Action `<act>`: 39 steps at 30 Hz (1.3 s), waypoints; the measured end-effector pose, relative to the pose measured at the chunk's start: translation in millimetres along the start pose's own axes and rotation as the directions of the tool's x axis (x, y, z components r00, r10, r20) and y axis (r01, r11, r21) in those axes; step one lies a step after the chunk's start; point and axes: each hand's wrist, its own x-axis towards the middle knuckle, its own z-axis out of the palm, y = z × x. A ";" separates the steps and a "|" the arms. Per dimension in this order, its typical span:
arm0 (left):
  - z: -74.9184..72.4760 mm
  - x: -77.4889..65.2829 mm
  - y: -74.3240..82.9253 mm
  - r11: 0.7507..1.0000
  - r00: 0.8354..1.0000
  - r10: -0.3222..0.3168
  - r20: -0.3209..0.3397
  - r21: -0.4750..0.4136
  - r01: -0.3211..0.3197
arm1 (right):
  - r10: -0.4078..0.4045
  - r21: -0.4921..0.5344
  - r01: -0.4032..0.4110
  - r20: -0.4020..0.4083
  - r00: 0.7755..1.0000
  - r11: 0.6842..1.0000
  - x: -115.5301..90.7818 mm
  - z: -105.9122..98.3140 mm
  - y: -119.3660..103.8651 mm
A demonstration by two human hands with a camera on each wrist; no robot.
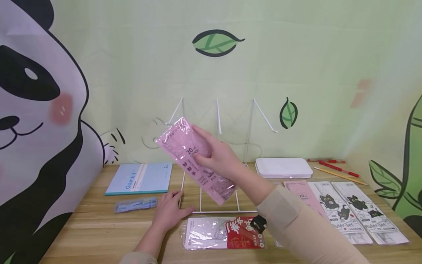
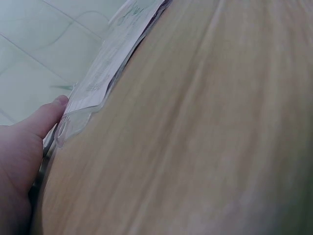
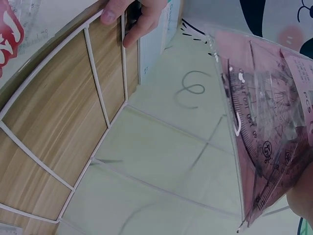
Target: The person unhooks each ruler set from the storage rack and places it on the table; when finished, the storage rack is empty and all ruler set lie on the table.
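My right hand (image 1: 221,156) grips a pink ruler-set packet (image 1: 179,145) in clear plastic, held tilted in the air before the hooks of a white wire rack (image 1: 224,212). A protractor (image 3: 274,105) shows through its film in the right wrist view. My left hand (image 1: 169,212) rests at the rack's front left corner, thumb (image 2: 46,115) along the front wire and fingers on the side wire (image 3: 123,63). Just in front of the rack lies a red and white ruler packet (image 1: 206,234).
A blue notebook (image 1: 141,179) and a blue pencil-shaped case (image 1: 136,205) lie left. On the right are a white case (image 1: 283,168), another pink packet (image 1: 301,194), two cat-print ruler packets (image 1: 341,212), red pens (image 1: 339,169) and a yellow pencil (image 1: 341,176). A printed cloth (image 1: 132,73) hangs behind.
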 end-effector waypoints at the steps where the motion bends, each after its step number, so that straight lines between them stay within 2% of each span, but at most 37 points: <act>1: 0.2 0.1 -0.2 1.000 1.000 -0.002 0.000 0.000 0.002 | 0.002 0.004 -0.002 0.003 1.000 1.000 -0.7 -0.2 -0.5; 7: -0.6 -0.9 0.7 1.000 1.000 -0.009 0.003 -0.002 0.009 | -0.004 0.008 0.004 0.017 1.000 1.000 -4.2 -3.0 -0.9; 18: -1.0 -1.1 1.3 1.000 1.000 -0.011 0.011 0.002 0.011 | -0.087 -0.044 0.089 0.038 0.995 0.995 -0.9 -9.9 -6.4; 32: -0.6 -1.0 1.6 1.000 1.000 -0.018 0.023 0.002 0.018 | -0.101 -0.042 0.102 0.028 0.994 0.994 0.3 -11.3 -11.1; 39: -2.0 -0.7 2.2 1.000 1.000 -0.023 0.019 -0.006 0.023 | -0.127 -0.080 0.128 0.020 0.992 0.989 3.0 -11.8 -17.3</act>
